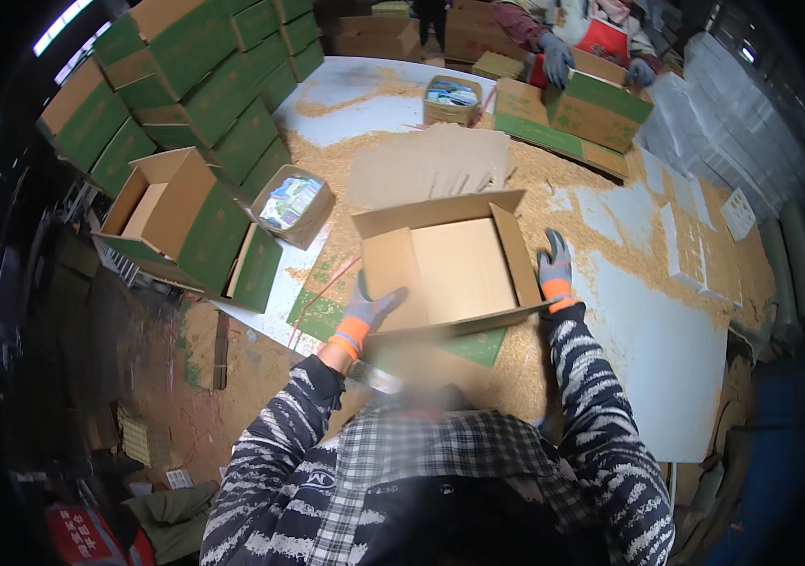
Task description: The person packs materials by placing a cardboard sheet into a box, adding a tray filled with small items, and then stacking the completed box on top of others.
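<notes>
An open, empty cardboard carton [454, 264] with green outer sides stands on the sawdust-strewn table [666, 349] right in front of me. My left hand [369, 311], in a grey glove with an orange cuff, grips its left flap at the near corner. My right hand [555, 269], gloved the same way, presses against the carton's right side flap. Flat cardboard sheets [426, 165] lie just beyond the carton.
Stacked green cartons [204, 75] rise at the far left, with an open one [171, 212] nearer. Two small trays of packets [294, 203] [451, 99] sit on the table. Across it, another person's gloved hands [558, 58] hold a green carton [596, 108]. White foam slabs [690, 245] lie right.
</notes>
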The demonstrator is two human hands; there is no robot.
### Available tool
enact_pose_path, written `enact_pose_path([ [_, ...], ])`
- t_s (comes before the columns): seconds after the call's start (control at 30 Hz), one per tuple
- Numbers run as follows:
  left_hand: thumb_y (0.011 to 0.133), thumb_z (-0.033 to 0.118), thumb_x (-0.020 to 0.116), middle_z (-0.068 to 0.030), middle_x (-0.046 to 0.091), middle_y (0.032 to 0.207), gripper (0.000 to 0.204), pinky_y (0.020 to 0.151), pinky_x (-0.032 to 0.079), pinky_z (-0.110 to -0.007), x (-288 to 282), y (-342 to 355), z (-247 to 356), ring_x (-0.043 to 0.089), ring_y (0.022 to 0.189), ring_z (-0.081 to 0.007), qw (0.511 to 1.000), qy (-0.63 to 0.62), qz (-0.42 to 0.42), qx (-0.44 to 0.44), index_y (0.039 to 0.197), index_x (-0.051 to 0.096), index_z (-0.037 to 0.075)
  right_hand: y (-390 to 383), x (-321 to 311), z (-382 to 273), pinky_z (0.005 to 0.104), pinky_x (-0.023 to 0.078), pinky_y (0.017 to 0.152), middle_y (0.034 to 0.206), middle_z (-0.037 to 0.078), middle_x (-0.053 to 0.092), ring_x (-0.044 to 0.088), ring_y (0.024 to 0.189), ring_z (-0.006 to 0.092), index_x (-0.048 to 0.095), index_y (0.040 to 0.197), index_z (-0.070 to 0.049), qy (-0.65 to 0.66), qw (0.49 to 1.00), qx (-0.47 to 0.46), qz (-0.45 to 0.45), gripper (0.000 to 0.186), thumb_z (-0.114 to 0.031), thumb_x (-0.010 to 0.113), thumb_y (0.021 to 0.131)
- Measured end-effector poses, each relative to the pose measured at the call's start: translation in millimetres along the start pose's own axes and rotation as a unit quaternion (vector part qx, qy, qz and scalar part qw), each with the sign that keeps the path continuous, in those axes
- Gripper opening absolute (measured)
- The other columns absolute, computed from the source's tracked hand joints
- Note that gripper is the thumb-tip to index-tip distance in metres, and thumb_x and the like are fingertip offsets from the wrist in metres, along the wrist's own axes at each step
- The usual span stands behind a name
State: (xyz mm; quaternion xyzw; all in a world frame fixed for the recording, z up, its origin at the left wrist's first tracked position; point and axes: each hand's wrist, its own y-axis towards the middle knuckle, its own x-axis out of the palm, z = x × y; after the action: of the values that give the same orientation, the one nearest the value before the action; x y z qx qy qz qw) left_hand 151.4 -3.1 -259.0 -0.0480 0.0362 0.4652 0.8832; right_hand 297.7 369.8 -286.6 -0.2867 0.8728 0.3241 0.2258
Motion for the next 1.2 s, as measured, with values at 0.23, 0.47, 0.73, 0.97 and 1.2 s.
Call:
enact_pose_path([
  [0.23,0.087,0.040,0.059,-0.0171,0.051,0.129,0.068,0.100,0.038,-0.035,-62.8,-16.7,-5.3,0.048,0.120,-0.0243,0.988,0.114,-0.055,-0.082,0.136,0.038,-0.002,-68.7,30.4,54.1,0.0499,0.020,0.109,0.138,0.021,0.039,0.036,0.127,0.0367,0.031,0.140,-0.011,0.074,0.965,0.252,0.000,0.066,-0.046,0.051,0.088],
  [0.47,0.093,0.048,0.043,-0.0183,0.055,0.123,0.065,0.095,0.043,-0.034,-147.4,-15.9,71.4,0.054,0.111,-0.0241,0.982,-0.085,-0.141,-0.096,0.135,0.039,-0.002,-41.6,27.8,-87.9,0.0446,0.027,0.105,0.134,0.016,0.043,0.041,0.121,0.0313,0.036,0.137,-0.010,0.372,0.888,0.267,0.035,0.064,-0.051,0.047,0.089],
  [0.73,0.096,0.018,0.050,-0.0136,0.060,0.112,0.036,0.088,0.049,-0.033,-381.7,21.3,229.1,0.060,0.097,-0.0203,0.786,-0.107,0.394,0.465,0.127,0.047,-0.001,14.1,100.6,-320.6,0.0385,0.035,0.100,0.128,0.011,0.048,0.046,0.115,0.0250,0.042,0.134,-0.010,0.665,0.722,0.187,-0.029,0.064,-0.057,0.042,0.090],
  [0.97,0.100,0.030,0.039,-0.0063,0.055,0.124,0.044,0.091,0.041,-0.027,-606.8,3.3,45.3,0.053,0.106,-0.0178,0.873,-0.119,0.410,0.236,0.135,0.043,0.004,17.2,227.0,-513.4,0.0332,0.042,0.096,0.123,0.006,0.053,0.051,0.109,0.0196,0.046,0.130,-0.010,0.820,0.495,0.183,-0.224,0.066,-0.062,0.039,0.091],
  [1.2,0.089,0.063,0.037,-0.0039,0.030,0.147,0.077,0.109,0.024,-0.036,-535.1,18.5,46.0,0.029,0.133,-0.0233,0.895,-0.145,0.379,0.183,0.147,0.019,0.016,3.1,359.6,-530.6,0.0358,0.044,0.090,0.105,0.006,0.058,0.054,0.093,0.0192,0.054,0.118,-0.005,0.738,0.563,0.112,-0.354,0.046,-0.044,0.042,0.096],
])
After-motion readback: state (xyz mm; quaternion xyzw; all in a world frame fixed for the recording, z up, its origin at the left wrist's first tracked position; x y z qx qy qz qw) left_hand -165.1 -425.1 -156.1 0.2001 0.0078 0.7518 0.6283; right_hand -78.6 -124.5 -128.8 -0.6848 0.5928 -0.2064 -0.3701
